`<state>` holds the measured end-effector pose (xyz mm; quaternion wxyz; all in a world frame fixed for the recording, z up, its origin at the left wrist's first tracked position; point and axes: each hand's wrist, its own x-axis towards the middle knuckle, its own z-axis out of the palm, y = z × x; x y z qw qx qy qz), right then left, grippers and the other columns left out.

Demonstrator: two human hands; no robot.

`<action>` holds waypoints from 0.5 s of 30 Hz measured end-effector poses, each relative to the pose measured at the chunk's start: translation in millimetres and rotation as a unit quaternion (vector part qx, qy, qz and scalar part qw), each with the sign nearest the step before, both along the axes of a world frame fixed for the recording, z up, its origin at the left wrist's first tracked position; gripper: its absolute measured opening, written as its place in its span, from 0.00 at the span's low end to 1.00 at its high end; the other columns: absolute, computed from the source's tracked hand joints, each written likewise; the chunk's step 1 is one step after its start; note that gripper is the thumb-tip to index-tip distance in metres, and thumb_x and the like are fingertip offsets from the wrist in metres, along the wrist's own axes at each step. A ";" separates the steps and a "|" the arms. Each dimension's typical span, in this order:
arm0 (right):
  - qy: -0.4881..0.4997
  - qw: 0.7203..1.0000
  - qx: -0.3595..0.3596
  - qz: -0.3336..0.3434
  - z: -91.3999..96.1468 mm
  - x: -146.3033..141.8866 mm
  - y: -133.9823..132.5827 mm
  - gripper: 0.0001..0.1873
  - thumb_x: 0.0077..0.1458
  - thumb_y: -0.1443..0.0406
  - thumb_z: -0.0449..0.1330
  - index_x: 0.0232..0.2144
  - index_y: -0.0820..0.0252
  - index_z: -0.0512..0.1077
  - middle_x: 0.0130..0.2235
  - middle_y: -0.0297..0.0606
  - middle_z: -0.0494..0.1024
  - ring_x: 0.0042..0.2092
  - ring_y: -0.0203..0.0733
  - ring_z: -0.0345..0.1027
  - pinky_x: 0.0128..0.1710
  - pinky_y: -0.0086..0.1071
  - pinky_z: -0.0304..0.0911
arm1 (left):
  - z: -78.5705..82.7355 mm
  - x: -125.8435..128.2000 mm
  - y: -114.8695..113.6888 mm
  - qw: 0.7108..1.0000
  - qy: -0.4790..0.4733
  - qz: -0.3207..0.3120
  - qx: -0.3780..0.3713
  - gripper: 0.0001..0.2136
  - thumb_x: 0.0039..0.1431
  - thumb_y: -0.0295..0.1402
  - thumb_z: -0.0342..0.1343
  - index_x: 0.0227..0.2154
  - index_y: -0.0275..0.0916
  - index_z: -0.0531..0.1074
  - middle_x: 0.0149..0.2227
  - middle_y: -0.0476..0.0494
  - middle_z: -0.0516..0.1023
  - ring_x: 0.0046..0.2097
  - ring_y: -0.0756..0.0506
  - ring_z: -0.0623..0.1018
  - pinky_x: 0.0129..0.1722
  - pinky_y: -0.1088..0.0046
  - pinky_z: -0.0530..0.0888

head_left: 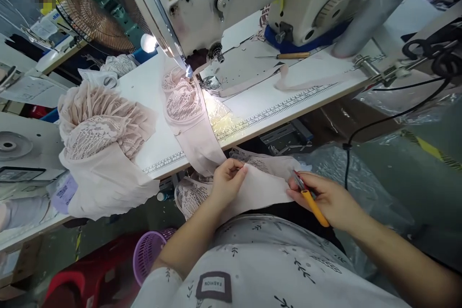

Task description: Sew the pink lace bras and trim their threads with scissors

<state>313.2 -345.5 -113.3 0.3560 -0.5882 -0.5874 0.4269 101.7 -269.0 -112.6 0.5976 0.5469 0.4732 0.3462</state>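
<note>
My left hand (pixel 226 180) pinches the edge of a pale pink lace garment piece (pixel 260 187) that lies over my lap below the table edge. My right hand (pixel 327 199) holds small thread snips with a yellow handle (pixel 313 204), their tip touching the right end of the same fabric. The fabric runs up over the table edge to lace cups (pixel 180 98) lying beside the needle of a white sewing machine (pixel 216 0).
A stack of finished pink lace pieces (pixel 101 130) sits on the white table (pixel 252 110) at the left. A pink strap (pixel 306 79) and a wooden-handled tool (pixel 292 56) lie by the machine. A fan (pixel 97 5) stands behind. A purple basket (pixel 149 250) sits on the floor.
</note>
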 end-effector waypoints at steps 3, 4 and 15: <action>0.077 0.992 -0.079 -0.059 -4.5 -0.1 2.0 0.23 0.40 0.46 0.66 0.21 0.58 0.65 0.26 0.35 0.69 0.29 0.39 0.63 0.30 0.32 0.62 | -9.1 7.6 10.5 0.998 0.056 -0.034 0.023 0.10 0.54 0.38 0.56 0.26 0.36 0.65 0.23 0.53 0.67 0.25 0.55 0.65 0.25 0.79 0.63; 0.087 0.990 -0.091 -0.071 -6.7 0.1 2.1 0.25 0.39 0.44 0.66 0.21 0.58 0.65 0.26 0.36 0.70 0.30 0.40 0.64 0.31 0.32 0.63 | -12.2 10.0 14.4 0.996 0.069 -0.048 0.028 0.09 0.54 0.36 0.55 0.26 0.36 0.65 0.23 0.52 0.67 0.25 0.54 0.66 0.26 0.79 0.64; 0.093 0.978 -0.143 -0.122 -23.0 -2.7 -3.1 0.32 0.36 0.37 0.62 0.23 0.58 0.64 0.24 0.35 0.67 0.24 0.37 0.61 0.25 0.33 0.66 | -20.1 -1.7 8.9 0.972 0.174 -0.106 0.113 0.08 0.56 0.30 0.52 0.39 0.36 0.70 0.42 0.36 0.76 0.45 0.42 0.76 0.47 0.61 0.73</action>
